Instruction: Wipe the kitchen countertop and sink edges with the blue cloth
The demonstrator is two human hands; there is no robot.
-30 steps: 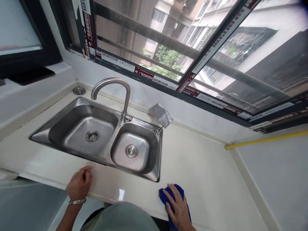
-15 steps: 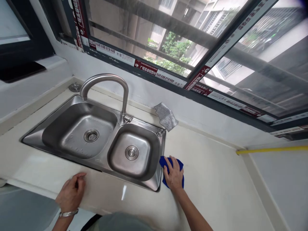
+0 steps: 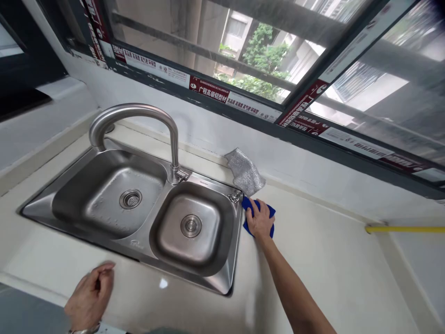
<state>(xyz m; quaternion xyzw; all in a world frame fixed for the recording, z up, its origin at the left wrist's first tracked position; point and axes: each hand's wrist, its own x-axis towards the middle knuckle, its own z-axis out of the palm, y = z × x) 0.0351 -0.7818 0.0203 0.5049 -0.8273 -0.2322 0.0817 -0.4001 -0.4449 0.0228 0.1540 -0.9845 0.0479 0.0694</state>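
My right hand [image 3: 260, 220] presses a folded blue cloth [image 3: 270, 212] onto the pale countertop, fingers bent over it. The cloth lies just right of the double-bowl steel sink [image 3: 139, 244], close to its back right corner. Directly behind it is a silvery mesh cloth [image 3: 246, 172], spread against the backsplash ledge. My left hand [image 3: 89, 294] rests on the counter's front part, left of the sink's front edge. Its fingers are loosely curled in and I see nothing in them.
A curved steel faucet [image 3: 135, 110] rises behind the bowls. The countertop [image 3: 313, 260] stretches to the right, where a yellow pipe [image 3: 406, 229] runs along the wall. A dark-framed window [image 3: 259, 121] spans the back. Water drops show in the left bowl.
My right hand has slid the blue cloth away from me along the sink's right side, toward the mesh cloth. The view has shifted a little; my left hand stays curled on the counter.
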